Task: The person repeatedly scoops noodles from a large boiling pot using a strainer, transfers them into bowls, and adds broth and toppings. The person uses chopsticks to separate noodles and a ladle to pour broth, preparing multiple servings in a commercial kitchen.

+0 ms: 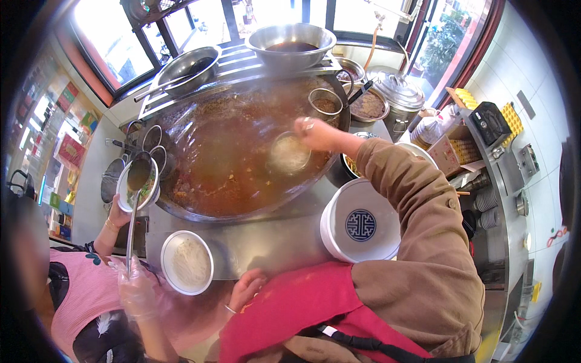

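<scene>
My right hand (311,134), at the end of a brown sleeve, is closed over the right side of a huge round pan of red-brown broth (224,166). What its fingers hold is hidden. Just beside and below it, a round pale shape (289,152), perhaps noodles in a strainer, sits in the broth, blurred by steam. Near the counter's front edge my left hand (245,290) has its fingers curled, with nothing visible in them. To its left stands a white bowl of pale noodles (187,262). Stacked white bowls (361,224) with a blue emblem lie right of it.
A co-worker in pink (85,284) at left holds a white bowl (138,183) and a ladle (132,233). Strainer baskets (158,154) hang on the pan's left rim; a small strainer (325,104) is at its right. Metal basins (290,45) stand behind; a lidded pot (396,91) is at back right.
</scene>
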`<state>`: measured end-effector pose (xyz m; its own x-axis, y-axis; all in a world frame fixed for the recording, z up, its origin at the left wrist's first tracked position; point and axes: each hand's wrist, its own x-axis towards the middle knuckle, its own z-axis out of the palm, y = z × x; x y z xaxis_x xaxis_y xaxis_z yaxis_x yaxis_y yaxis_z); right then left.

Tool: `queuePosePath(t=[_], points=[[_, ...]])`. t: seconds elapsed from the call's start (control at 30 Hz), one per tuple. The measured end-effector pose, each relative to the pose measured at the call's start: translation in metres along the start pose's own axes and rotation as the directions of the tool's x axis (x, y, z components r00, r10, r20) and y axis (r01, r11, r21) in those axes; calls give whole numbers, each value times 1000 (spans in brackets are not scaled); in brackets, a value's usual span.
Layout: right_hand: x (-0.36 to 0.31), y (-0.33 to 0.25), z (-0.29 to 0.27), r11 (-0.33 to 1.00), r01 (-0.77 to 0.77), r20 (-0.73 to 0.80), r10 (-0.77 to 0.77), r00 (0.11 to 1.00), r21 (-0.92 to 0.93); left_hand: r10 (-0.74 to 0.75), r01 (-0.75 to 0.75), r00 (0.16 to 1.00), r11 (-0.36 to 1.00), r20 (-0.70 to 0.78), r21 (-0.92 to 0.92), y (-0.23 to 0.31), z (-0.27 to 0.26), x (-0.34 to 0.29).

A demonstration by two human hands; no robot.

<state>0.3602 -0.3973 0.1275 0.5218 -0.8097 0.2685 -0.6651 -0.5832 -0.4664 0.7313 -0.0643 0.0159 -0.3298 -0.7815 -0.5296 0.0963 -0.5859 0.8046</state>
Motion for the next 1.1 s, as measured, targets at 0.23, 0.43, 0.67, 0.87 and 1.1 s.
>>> queuePosePath(t=[0.23, 0.43, 0.67, 0.87, 1.1], points=[[7, 14, -28, 806, -407, -73, 480, 874, 430, 8, -7, 1000, 999, 10, -35, -5, -3, -2], [-3, -1, 2, 997, -20, 51, 16, 999, 72, 24, -24, 999, 1000, 38, 6, -8, -8, 4], [6, 10, -28, 884, -290, -110, 351, 930, 366, 47, -47, 999, 999, 14, 7, -9, -9, 2], [-3, -10, -3, 986, 6, -10, -4, 1000, 165, 23, -23, 1000, 1000, -3, -1, -6, -9, 3], [6, 6, -26, 822, -381, -66, 447, 892, 423, 25, -25, 1000, 999, 11, -20, -5, -7, -3]])
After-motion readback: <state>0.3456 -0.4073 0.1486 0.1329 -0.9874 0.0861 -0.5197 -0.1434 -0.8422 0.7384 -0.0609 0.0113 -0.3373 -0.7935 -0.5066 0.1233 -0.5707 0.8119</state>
